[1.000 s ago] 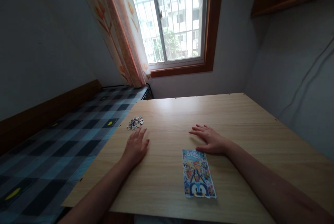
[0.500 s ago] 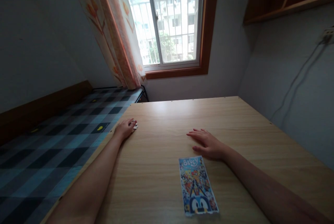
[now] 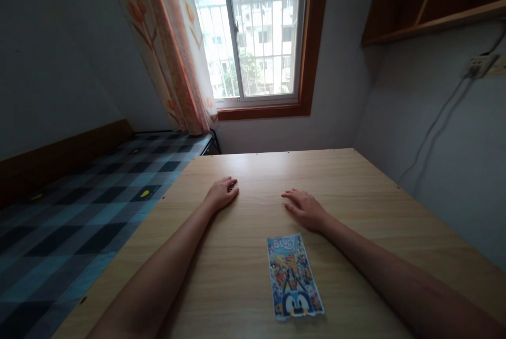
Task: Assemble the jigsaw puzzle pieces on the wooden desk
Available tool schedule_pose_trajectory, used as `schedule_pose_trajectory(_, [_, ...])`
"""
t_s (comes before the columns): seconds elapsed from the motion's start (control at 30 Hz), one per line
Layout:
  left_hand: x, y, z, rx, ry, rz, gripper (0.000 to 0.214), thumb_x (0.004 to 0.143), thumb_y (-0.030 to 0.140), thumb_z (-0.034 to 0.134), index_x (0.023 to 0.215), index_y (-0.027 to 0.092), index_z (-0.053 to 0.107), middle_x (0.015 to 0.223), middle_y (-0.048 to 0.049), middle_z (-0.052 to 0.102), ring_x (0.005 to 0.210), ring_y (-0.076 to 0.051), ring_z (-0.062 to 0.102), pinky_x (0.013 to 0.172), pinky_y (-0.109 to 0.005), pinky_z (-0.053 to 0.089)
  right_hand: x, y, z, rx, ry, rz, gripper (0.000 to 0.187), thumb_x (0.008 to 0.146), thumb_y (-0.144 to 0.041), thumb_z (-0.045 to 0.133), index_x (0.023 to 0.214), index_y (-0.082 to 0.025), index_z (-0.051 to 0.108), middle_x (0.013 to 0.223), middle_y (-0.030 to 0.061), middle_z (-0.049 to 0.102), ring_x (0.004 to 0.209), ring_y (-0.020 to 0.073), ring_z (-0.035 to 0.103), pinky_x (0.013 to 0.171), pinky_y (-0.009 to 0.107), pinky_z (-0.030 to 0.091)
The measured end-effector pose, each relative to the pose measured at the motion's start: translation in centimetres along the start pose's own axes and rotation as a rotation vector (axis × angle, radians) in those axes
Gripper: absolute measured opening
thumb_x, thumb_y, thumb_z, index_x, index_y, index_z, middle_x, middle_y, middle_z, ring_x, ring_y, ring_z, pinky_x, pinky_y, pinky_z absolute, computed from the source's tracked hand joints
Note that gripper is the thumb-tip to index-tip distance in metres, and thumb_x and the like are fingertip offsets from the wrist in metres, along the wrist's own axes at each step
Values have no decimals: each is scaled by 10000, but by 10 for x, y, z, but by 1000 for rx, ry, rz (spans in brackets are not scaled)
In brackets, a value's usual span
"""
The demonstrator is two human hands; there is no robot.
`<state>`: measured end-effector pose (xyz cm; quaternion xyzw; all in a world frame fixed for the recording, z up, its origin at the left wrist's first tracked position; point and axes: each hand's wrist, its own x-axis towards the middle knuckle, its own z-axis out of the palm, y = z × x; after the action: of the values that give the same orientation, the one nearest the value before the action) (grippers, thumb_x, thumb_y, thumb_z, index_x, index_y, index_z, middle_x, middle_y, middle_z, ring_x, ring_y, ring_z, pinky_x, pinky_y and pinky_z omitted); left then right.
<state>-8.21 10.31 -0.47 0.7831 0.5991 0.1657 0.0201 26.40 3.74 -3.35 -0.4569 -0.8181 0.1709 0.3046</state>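
Note:
My left hand (image 3: 221, 193) lies cupped on the wooden table (image 3: 356, 191), its fingers curled over a small heap of puzzle pieces (image 3: 233, 186); only a few pieces peek out at the fingertips. A short way to its right, my right hand (image 3: 304, 208) rests flat with fingers spread and holds nothing. A colourful cartoon picture card (image 3: 294, 275) with a blue dog face lies just in front of my right wrist, near the table's front edge.
A bed with a blue-and-black checked cover (image 3: 79, 207) runs along the table's left side. Behind the table are a barred window (image 3: 256, 33), an orange curtain (image 3: 174, 54) and a grey wall. A wooden shelf (image 3: 435, 1) hangs upper right; a cable and socket (image 3: 476, 67) are on the right wall.
My left hand reached the pile at the table's left edge, closed over it and slid it right toward the middle. My right hand shifted slightly.

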Motion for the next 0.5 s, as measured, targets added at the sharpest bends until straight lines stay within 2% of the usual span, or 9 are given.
schedule_pose_trajectory(0.2, [-4,101,31,-68,-43,237,489,866,428,578,1301,223,667,1419,-89,595,1343,-259,508,1158,-379,358,-2,-1,-3,85,123,29,365,910,-360,546,1202,-199,696,1280,118,682,1265,284,575,1112,478,416])
schedule_pose_trajectory(0.27, [-6,129,40,-105,-52,307,487,879,419,578,1312,211,655,1417,-110,592,1356,-284,488,1166,-421,343,-5,-2,-6,108,212,8,371,891,-343,555,1208,-202,688,1283,114,677,1251,277,580,1118,475,416])
schedule_pose_trajectory(0.33, [-9,151,46,-137,-60,339,486,883,415,581,1312,198,651,1420,-126,584,1353,-302,483,1168,-452,333,-8,-1,-8,102,334,27,391,874,-310,544,1230,-206,671,1289,108,669,1254,273,570,1128,479,408])
schedule_pose_trajectory(0.4, [-11,166,51,-155,-66,356,476,881,405,590,1306,199,652,1424,-125,579,1349,-303,483,1172,-457,323,-8,3,-9,86,410,120,434,867,-276,504,1272,-199,642,1304,110,656,1263,272,561,1135,481,404])
schedule_pose_trajectory(0.5, [-13,178,52,-237,-83,383,437,873,381,604,1268,205,673,1404,-116,595,1341,-296,487,1180,-447,311,-6,12,-7,75,398,268,516,863,-228,428,1351,-163,581,1345,133,625,1263,272,566,1118,474,430])
